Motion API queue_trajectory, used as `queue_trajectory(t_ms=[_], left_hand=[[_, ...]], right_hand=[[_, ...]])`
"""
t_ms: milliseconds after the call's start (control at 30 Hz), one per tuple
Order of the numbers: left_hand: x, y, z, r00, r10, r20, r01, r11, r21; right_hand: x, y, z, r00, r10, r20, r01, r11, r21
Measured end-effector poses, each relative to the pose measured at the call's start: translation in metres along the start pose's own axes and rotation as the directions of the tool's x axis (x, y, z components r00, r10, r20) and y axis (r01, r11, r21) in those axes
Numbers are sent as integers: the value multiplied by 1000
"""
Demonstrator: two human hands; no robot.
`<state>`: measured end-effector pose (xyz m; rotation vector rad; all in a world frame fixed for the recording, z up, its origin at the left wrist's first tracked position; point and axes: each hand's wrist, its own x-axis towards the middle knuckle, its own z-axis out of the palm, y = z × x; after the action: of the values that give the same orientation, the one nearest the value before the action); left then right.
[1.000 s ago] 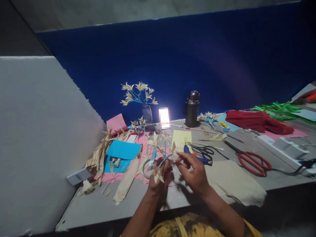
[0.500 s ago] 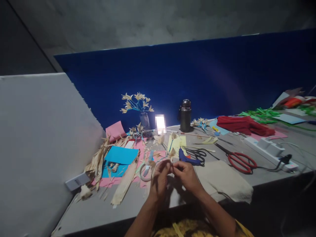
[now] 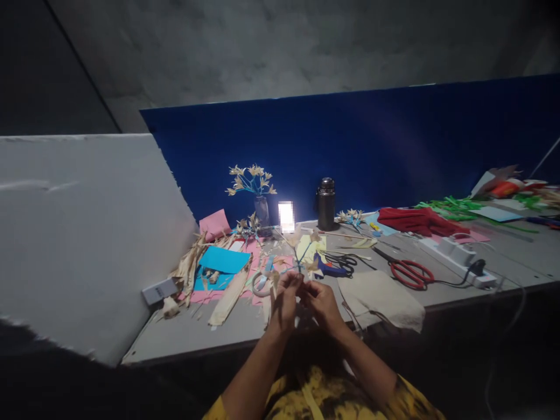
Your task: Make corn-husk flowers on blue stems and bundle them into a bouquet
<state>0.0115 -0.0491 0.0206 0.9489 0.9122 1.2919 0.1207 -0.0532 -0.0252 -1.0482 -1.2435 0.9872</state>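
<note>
At the table's front edge my left hand (image 3: 286,297) and my right hand (image 3: 321,300) meet with fingers pinched close together. From between them rises a blue-wrapped stem (image 3: 299,261) that branches to pale dried flowers (image 3: 314,235). The left fingers close round the lower stem. What the right fingertips hold is too small to make out. Just beyond the right hand lies a blue glue gun (image 3: 329,268). Left of my left hand is a roll of tape (image 3: 261,284) on pink paper.
Behind stand a vase of dried flowers (image 3: 261,213) and a dark flask (image 3: 326,204). Red-handled scissors (image 3: 412,274), a power strip (image 3: 457,262) and a beige cloth (image 3: 387,300) lie right. Blue paper (image 3: 225,260) and dried husks (image 3: 231,300) lie left.
The view has shifted, so the table appears slightly higher and more of the yellow clothing shows. The flower stem stands more upright and clearer above my hands, which remain together.
</note>
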Motion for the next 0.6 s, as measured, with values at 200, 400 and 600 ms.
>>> queue_trajectory(t_ms=[200,400,600], left_hand=[[-8,-14,0,989,91,-115,-88,996,36],[-13,-9,-11,986,161,-53,-151,976,156],[-13,-1,-10,960,269,-78,-222,899,377]], right_hand=[[-15,6,5,998,-68,12,69,995,-71],[-26,2,8,998,-63,-14,62,996,-62],[-39,-5,7,998,-60,-15,58,993,-106]])
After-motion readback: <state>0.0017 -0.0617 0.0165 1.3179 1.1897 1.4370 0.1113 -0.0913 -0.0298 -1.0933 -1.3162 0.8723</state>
